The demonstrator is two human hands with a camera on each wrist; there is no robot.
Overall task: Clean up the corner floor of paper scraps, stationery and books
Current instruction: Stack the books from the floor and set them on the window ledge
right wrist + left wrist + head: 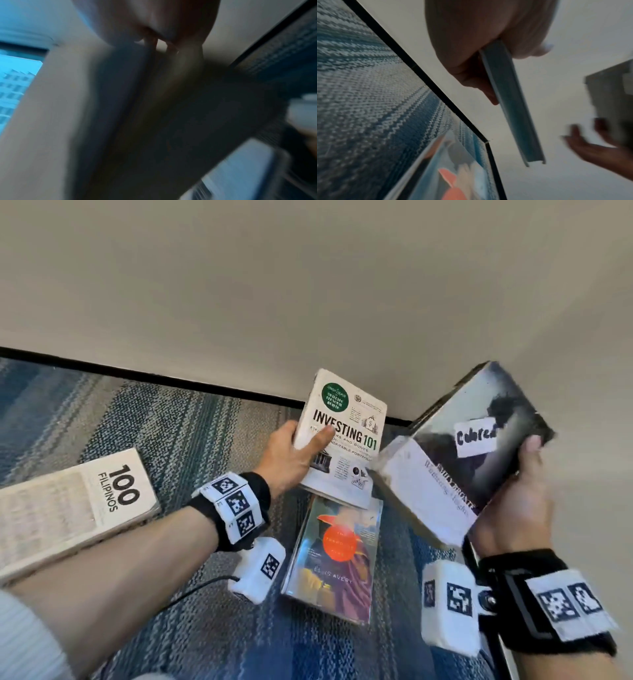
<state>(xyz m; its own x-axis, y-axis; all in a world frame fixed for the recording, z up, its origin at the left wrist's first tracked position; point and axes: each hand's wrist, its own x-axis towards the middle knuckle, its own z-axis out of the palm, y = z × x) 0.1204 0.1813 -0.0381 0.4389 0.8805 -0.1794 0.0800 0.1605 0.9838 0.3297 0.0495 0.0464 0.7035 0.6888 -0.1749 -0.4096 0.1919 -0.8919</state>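
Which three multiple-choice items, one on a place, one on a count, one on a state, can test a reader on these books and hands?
1. Where does the 100 Filipinos book lie?
A. on the carpet, left
B. in the right hand
C. on a shelf

2. How many books show in the head view?
A. two
B. four
C. six

3. What is the left hand doing?
A. hanging idle
B. gripping Investing 101
C. pressing the wall

Answers:
1 A, it rests flat on the carpet.
2 B, two lie down, two are held.
3 B, thumb across the cover.
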